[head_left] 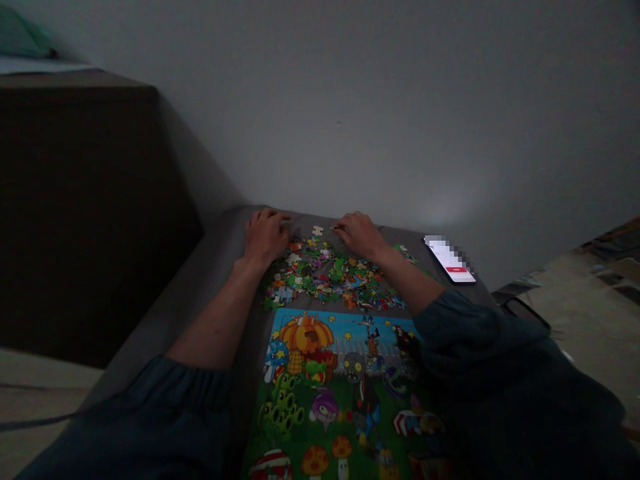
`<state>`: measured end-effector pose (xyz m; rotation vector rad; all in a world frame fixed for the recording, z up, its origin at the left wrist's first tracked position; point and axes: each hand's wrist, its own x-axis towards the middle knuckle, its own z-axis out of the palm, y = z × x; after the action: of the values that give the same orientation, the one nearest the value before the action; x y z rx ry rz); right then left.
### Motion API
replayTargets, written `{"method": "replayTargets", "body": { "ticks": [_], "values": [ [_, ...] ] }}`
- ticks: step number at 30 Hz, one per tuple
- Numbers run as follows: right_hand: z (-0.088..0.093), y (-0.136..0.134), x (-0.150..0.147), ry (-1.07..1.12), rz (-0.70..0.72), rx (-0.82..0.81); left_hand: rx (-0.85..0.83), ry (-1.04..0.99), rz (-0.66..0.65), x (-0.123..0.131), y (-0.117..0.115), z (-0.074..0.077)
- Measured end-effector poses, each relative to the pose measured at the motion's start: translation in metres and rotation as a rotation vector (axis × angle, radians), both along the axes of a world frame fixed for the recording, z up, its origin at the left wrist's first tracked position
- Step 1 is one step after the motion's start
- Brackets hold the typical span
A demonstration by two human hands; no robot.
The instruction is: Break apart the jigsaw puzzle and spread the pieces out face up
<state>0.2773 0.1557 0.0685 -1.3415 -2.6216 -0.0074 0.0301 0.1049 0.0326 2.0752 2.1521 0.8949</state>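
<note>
Loose jigsaw puzzle pieces (320, 272) lie in a colourful heap on a grey padded surface. At the heap's far left edge rests my left hand (267, 235), its fingers bent and somewhat apart, with nothing visible in them. My right hand (361, 235) is at the far right side of the heap, thumb and fingers pinched on a small puzzle piece (333, 228) seen nearly edge-on. One pale piece (317, 231), back side up, lies between the two hands. Nearer to me is a puzzle picture (325, 373) with cartoon plants and zombies; my right sleeve covers part of it.
A phone (450, 260) with a lit screen lies on the right of the grey surface (200, 280). The pale wall (340, 147) rises right behind it. A dark cabinet (90, 220) stands at the left, with a green bag (23, 33) on top.
</note>
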Motion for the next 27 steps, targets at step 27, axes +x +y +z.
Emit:
{"method": "replayTargets", "body": {
  "ticks": [27],
  "values": [
    [0.020, -0.032, 0.095, 0.200, 0.068, -0.037, -0.030, -0.009, 0.042, -0.012, 0.006, -0.001]
  ]
}}
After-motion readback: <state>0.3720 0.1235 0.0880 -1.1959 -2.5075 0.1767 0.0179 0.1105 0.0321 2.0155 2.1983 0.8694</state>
